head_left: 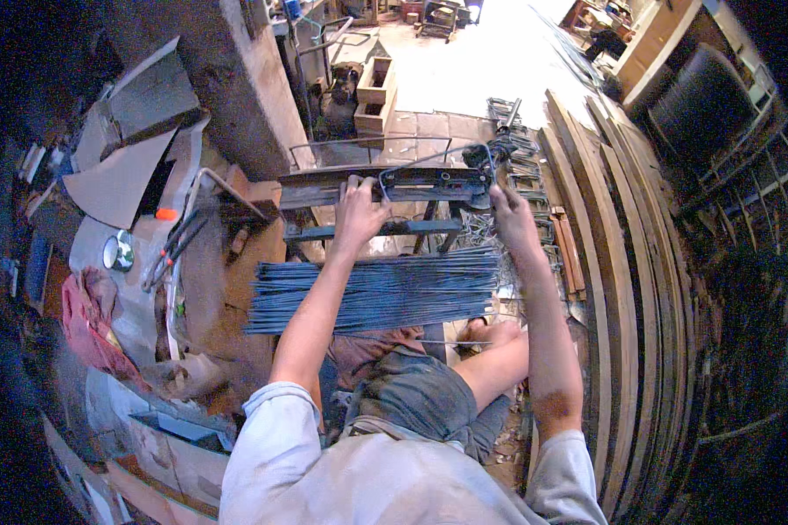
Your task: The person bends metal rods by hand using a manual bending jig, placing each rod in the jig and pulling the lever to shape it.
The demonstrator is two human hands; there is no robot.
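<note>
In front of me a dark metal rail [324, 185] forms a narrow bench with a bending fixture [480, 171] at its right end. A thin bent metal rod [429, 161] arches over the rail. My left hand [362, 210] rests on the rail, its fingers curled at the rod's left end. Beside the fixture my right hand [512, 217] is closed near an upright part; what lies inside its fingers is hidden. Between my forearms, a bundle of straight thin metal rods [376, 289] lies crosswise just above my lap.
Long wooden planks [600, 262] run along my right. Bent metal pieces [521, 136] are piled beyond the fixture. At left stand a cluttered surface with a cup [119, 251], red cloth [92, 319] and cardboard [123, 179]. Wooden boxes [375, 92] sit ahead near a post.
</note>
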